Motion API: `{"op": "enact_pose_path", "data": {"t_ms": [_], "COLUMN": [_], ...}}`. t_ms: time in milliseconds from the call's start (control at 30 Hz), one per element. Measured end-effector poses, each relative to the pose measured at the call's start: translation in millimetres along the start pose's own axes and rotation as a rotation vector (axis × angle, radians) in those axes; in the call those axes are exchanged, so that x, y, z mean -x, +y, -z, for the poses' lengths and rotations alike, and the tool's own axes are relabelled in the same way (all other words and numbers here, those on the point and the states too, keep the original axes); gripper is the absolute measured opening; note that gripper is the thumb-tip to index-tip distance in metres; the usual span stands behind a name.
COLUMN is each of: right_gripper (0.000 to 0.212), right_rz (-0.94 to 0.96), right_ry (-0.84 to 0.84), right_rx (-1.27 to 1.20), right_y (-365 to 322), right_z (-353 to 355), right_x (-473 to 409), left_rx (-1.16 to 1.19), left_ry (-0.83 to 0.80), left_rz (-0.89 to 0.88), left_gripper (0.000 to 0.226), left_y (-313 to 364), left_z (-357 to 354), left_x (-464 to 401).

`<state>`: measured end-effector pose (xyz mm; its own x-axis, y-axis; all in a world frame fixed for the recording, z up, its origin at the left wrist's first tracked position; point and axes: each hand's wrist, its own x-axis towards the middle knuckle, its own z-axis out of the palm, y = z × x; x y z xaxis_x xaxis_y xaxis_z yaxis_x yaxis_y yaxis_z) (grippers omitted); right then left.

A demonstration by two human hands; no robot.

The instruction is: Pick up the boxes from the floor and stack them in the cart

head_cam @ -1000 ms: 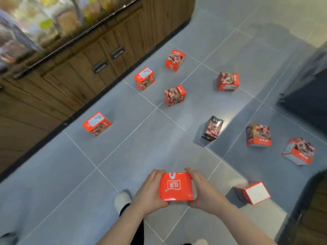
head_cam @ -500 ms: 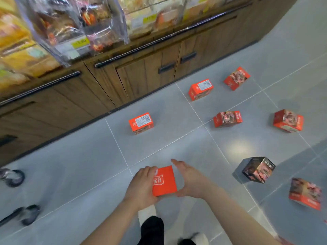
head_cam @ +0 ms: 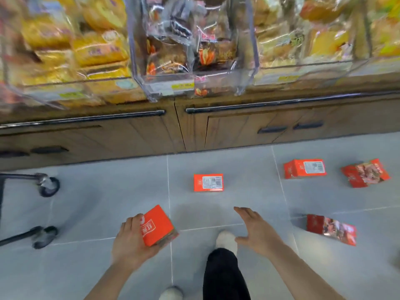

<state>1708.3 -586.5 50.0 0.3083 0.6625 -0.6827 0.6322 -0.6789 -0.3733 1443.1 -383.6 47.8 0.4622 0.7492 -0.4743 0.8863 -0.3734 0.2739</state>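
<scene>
My left hand (head_cam: 129, 241) grips an orange-red box (head_cam: 158, 225) by its left side, tilted, above the grey floor. My right hand (head_cam: 255, 230) hovers to the right of it with fingers spread and holds nothing. Several more red boxes lie on the tiles: one label-up (head_cam: 208, 182) straight ahead, another label-up (head_cam: 304, 168) further right, a printed one (head_cam: 365, 173) at the far right, and one on its side (head_cam: 331, 229) near my right forearm. At the left edge only the cart's lower frame and a wheel (head_cam: 48, 186) show.
A wooden cabinet base (head_cam: 151, 135) with dark handles runs across ahead, with clear bins of packaged snacks (head_cam: 192, 46) above it. A second cart wheel (head_cam: 44, 236) is at lower left. My feet in white shoes (head_cam: 225, 240) stand on the tiles.
The view has swung left toward the shelf and the cart wheels. My right hand has come off the box and opened; the left hand alone now carries it, moved leftward.
</scene>
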Motion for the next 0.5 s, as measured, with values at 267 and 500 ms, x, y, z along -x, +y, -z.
{"op": "enact_pose_path", "data": {"t_ms": [267, 500], "right_gripper": [0.08, 0.082], "right_rz": [0.112, 0.207], "right_ry": [-0.132, -0.083], "right_rx": [0.181, 0.338], "right_y": [8.7, -7.1], "right_z": [18.3, -24.0], "right_x": [-90.0, -204.7], "left_rx": [0.18, 0.249], "left_ry": [0.0, 0.059], "left_rz": [0.235, 0.309], "left_gripper": [0.115, 0.115], "left_y": [-3.8, -33.3], "left_z": [-34.6, -84.4], "left_x": [-26.3, -63.8]}}
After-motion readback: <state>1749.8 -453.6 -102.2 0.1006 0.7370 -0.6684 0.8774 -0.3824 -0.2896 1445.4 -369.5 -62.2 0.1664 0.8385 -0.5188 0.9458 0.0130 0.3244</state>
